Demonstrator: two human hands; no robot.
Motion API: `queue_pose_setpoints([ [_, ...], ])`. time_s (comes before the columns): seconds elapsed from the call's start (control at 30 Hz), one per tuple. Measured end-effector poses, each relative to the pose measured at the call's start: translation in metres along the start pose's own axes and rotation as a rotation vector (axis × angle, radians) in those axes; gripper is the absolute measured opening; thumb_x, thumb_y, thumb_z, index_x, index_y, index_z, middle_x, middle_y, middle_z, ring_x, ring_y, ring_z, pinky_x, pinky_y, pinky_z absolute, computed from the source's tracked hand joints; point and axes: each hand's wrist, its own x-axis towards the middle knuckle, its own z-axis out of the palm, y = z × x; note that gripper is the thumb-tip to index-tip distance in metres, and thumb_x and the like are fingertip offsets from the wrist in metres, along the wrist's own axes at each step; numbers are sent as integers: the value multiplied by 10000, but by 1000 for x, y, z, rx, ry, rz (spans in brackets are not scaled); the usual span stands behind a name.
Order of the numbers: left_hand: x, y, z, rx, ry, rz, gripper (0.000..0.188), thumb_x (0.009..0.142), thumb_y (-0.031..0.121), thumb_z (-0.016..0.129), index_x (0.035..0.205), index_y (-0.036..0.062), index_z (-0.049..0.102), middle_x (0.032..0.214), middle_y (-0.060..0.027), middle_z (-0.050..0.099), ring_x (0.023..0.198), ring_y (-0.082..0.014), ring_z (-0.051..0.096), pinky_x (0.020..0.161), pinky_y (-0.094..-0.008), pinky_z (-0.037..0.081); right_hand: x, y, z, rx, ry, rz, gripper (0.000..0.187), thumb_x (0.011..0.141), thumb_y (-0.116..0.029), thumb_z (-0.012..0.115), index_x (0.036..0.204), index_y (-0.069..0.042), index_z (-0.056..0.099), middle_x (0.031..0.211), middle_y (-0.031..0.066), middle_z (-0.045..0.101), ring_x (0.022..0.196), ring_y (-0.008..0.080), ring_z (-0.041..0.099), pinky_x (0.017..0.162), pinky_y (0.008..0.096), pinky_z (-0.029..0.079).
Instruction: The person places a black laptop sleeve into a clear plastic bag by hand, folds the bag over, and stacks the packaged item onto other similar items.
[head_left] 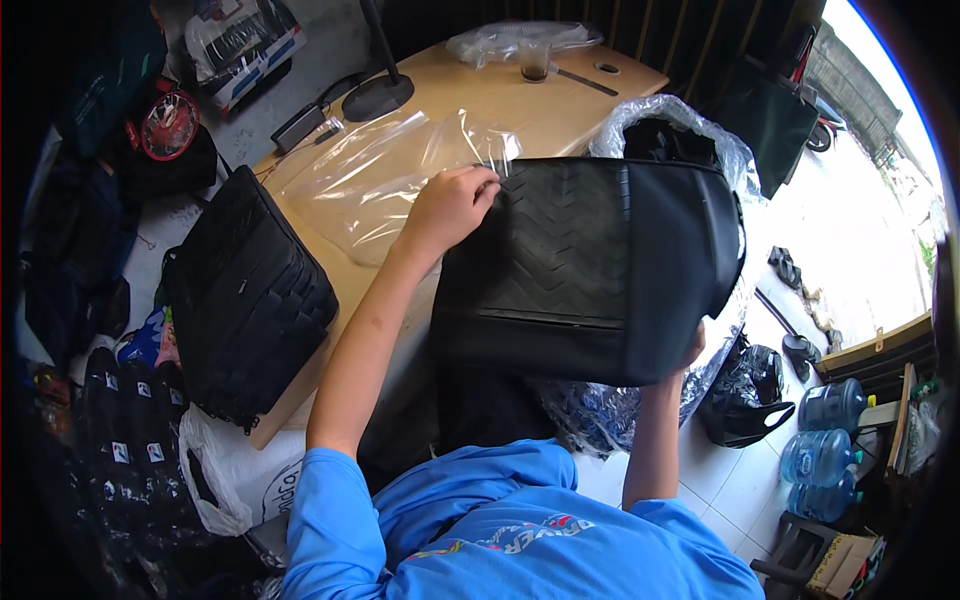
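A black bag (575, 250) with a chevron-patterned panel is held up at a tilt in front of me, over the near edge of the table. My left hand (452, 208) is closed, its fingers pinching at the bag's upper left edge. Behind those fingers, a clear plastic sleeve (370, 180) lies crumpled on the tabletop; whether they also touch it is hard to tell. My right hand (693, 345) grips the bag's lower right side, most of its fingers hidden behind it. Beyond the bag, a large clear plastic sack (745, 170) holds dark items.
The wooden table (440, 90) carries a stack of black bags (250, 300) at left, a black stand base (378, 98), and a cup (534, 62) at the far side. On the floor at right are a black plastic bag (748, 395) and several blue water bottles (820, 457).
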Motion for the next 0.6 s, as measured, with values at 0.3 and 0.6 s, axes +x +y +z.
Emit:
queue_pose_setpoints([
  [0.3,-7,-39,17,347,7,-33,138,873,182,565,933,93,653,850,-82,652,763,-292,639,675,-385,526,-16,-29,49,-464,777,419,500,853,-327,572,1209,19,511,1107,166,621,940,285,648,810,426,547],
  [0.6,19,-36,4,845,-152,275,236,799,65,527,1010,119,617,717,-72,583,638,-253,648,549,-342,526,11,-26,75,-855,737,607,437,676,-63,608,1083,77,532,883,138,634,730,224,663,672,325,571],
])
